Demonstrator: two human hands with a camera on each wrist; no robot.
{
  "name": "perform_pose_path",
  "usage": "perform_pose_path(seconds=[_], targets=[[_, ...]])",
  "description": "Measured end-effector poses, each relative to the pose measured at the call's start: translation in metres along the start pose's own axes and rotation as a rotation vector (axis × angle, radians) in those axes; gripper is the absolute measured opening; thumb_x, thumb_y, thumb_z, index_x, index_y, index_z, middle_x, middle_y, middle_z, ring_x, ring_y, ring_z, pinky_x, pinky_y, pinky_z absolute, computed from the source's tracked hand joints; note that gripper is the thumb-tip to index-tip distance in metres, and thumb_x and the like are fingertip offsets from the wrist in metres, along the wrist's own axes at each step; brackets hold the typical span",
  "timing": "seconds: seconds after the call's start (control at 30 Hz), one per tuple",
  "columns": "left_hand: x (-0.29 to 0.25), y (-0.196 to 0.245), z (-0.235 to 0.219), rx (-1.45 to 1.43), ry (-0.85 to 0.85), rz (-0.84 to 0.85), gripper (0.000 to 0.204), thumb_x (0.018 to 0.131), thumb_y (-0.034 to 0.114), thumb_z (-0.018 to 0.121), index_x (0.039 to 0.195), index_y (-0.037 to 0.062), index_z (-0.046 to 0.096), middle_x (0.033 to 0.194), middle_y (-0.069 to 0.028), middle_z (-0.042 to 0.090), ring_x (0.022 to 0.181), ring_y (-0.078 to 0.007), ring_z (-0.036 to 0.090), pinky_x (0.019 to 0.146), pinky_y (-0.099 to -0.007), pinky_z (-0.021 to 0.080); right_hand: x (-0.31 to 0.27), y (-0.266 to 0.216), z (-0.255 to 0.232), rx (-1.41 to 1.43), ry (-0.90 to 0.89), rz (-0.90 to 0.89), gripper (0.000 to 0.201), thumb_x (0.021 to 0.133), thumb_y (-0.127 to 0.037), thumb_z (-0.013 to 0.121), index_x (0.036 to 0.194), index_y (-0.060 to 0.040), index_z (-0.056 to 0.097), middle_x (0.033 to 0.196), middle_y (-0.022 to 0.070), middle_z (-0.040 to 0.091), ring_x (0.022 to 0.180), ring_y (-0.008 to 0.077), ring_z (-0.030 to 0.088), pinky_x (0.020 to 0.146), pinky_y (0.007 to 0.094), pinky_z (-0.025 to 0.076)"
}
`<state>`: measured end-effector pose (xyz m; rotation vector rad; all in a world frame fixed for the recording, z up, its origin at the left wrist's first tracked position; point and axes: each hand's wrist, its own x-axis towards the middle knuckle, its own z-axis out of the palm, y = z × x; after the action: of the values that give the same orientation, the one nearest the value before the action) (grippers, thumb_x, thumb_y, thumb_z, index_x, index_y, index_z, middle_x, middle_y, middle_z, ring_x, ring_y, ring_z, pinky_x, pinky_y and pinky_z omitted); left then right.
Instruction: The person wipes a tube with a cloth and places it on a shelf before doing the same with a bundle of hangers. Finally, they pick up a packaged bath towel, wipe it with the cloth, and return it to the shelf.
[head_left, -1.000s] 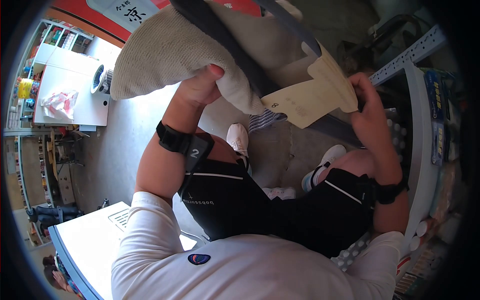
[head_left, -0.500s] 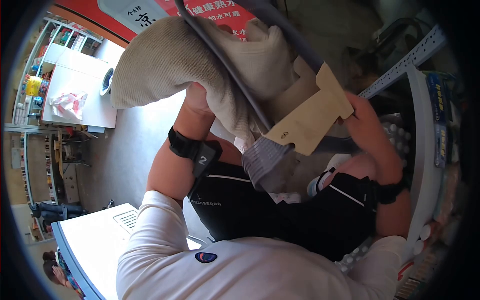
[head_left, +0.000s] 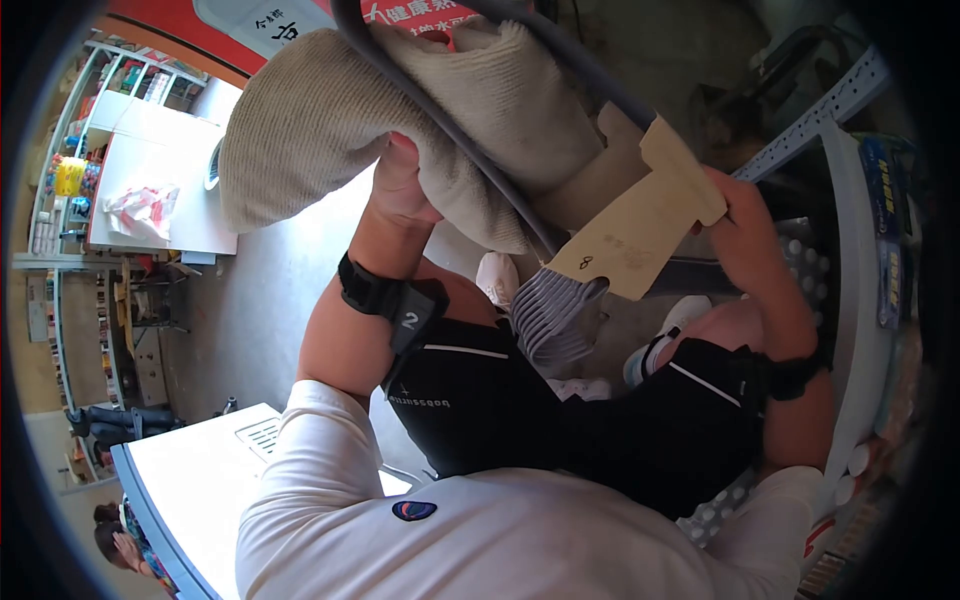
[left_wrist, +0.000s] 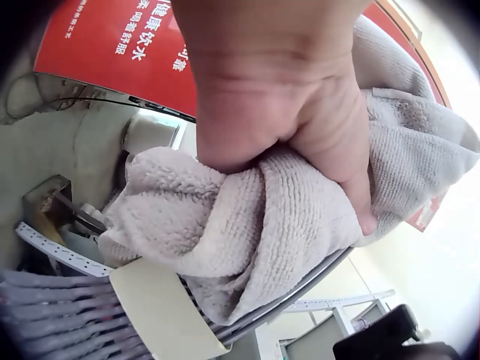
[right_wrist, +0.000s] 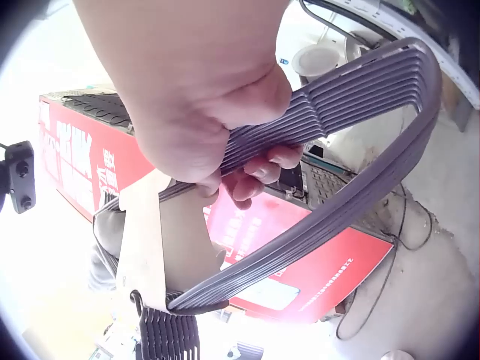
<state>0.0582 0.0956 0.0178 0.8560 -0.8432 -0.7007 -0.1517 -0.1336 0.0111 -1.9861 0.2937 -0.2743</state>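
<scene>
Above the floor (head_left: 285,285), the left grip (head_left: 405,185) clasps a beige towel (head_left: 305,130); the right grip (head_left: 745,225) clutches grey hangers (head_left: 558,318) banded by a cardboard sleeve (head_left: 645,230).

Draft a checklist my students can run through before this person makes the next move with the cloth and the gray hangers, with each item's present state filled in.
1. Cloth held by the left hand: ok, the thumb presses on it, though most fingers are hidden.
2. Gray hangers held by the right hand: ok, its fingers curl round the stacked bars.
3. Cardboard band on the hangers: ok, it sits across the stack.
4. Cloth free of the hangers: not ok, it shows on both sides of one bar in the head view.
5. Cloth dry: cannot tell from these pictures.
</scene>
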Motion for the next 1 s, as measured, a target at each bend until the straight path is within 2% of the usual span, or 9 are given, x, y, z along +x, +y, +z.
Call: perform_pose_path(seconds=[0.17,0.27,0.47,0.57,0.73,0.87,0.9,0.97,1.0], targets=[[0.002,-0.004,0.010,-0.006,-0.015,-0.069,0.094,0.067,0.060,0.067,0.140,0.0154,0.028,0.142,-0.0069,0.034,0.129,-0.0260,0.037,0.107,-0.0431,0.033,-0.001,0.003,-0.003,-0.005,-0.004,0.011,0.016,0.083,-0.003,0.047,0.092,0.0030,0.058,0.061,0.0042,0.050,0.059,0.0107,0.046,0.056,0.0260,0.037],[-0.003,-0.018,0.001,-0.297,-0.117,-0.049,0.076,0.073,0.035,0.077,0.133,0.0059,0.039,0.130,-0.0091,0.048,0.120,-0.0234,0.047,0.101,-0.0387,0.041,-0.004,-0.004,-0.001,0.057,0.019,0.041,0.015,0.083,-0.005,0.048,0.091,0.0032,0.057,0.062,0.0032,0.049,0.060,0.0103,0.045,0.056,0.0259,0.036],[-0.006,-0.016,0.007,-0.200,0.061,-0.141,0.077,0.069,0.027,0.081,0.130,0.0043,0.041,0.127,-0.0113,0.050,0.119,-0.0256,0.048,0.100,-0.0391,0.042,-0.003,-0.005,-0.011,-0.092,-0.024,0.075,0.014,0.083,-0.004,0.049,0.091,0.0042,0.057,0.062,0.0045,0.050,0.061,0.0115,0.046,0.058,0.0263,0.037],[-0.005,-0.011,0.017,-0.264,0.102,-0.063,0.080,0.067,0.024,0.082,0.132,0.0049,0.039,0.128,-0.0108,0.049,0.119,-0.0261,0.048,0.100,-0.0398,0.041,-0.003,-0.011,-0.009,-0.162,-0.021,0.001,0.014,0.082,-0.002,0.050,0.091,0.0048,0.057,0.065,0.0093,0.054,0.062,0.0133,0.049,0.061,0.0281,0.041],[0.003,-0.003,0.016,0.009,-0.124,0.222,0.073,0.089,0.054,0.043,0.145,0.0144,0.019,0.148,-0.0077,0.026,0.135,-0.0270,0.027,0.112,-0.0427,0.021,-0.005,-0.013,-0.003,-0.177,0.017,-0.150,0.013,0.079,0.001,0.051,0.090,0.0046,0.056,0.068,0.0183,0.056,0.062,0.0233,0.054,0.063,0.0311,0.043],[0.003,0.001,0.000,-0.352,-0.220,0.277,0.064,0.094,0.053,0.024,0.146,0.0156,0.017,0.149,-0.0059,0.025,0.136,-0.0276,0.023,0.114,-0.0432,0.015,-0.006,-0.007,-0.005,-0.225,-0.020,-0.177,0.012,0.075,0.003,0.051,0.086,0.0047,0.054,0.069,0.0221,0.054,0.065,0.0365,0.053,0.062,0.0328,0.043],[0.004,0.006,0.002,-0.486,-0.217,0.270,0.065,0.094,0.054,0.023,0.146,0.0153,0.017,0.149,-0.0064,0.024,0.137,-0.0281,0.023,0.113,-0.0437,0.015,-0.006,-0.008,-0.005,-0.253,-0.035,-0.167,0.012,0.074,0.004,0.051,0.086,0.0049,0.053,0.070,0.0230,0.053,0.067,0.0396,0.052,0.061,0.0334,0.043],[0.003,0.015,0.015,-0.161,0.278,0.208,0.081,0.082,0.058,0.055,0.142,0.0119,0.028,0.142,-0.0102,0.036,0.128,-0.0293,0.038,0.107,-0.0456,0.032,-0.006,-0.007,-0.003,-0.217,-0.045,-0.178,0.012,0.072,0.005,0.050,0.084,0.0052,0.052,0.071,0.0240,0.053,0.070,0.0416,0.052,0.061,0.0349,0.043],[0.003,0.013,0.004,-0.272,0.164,0.216,0.080,0.082,0.059,0.053,0.142,0.0124,0.027,0.142,-0.0102,0.035,0.128,-0.0295,0.037,0.107,-0.0457,0.031,-0.005,-0.007,-0.002,-0.200,-0.050,-0.182,0.012,0.071,0.006,0.050,0.083,0.0054,0.051,0.071,0.0245,0.053,0.071,0.0425,0.052,0.061,0.0357,0.042]])
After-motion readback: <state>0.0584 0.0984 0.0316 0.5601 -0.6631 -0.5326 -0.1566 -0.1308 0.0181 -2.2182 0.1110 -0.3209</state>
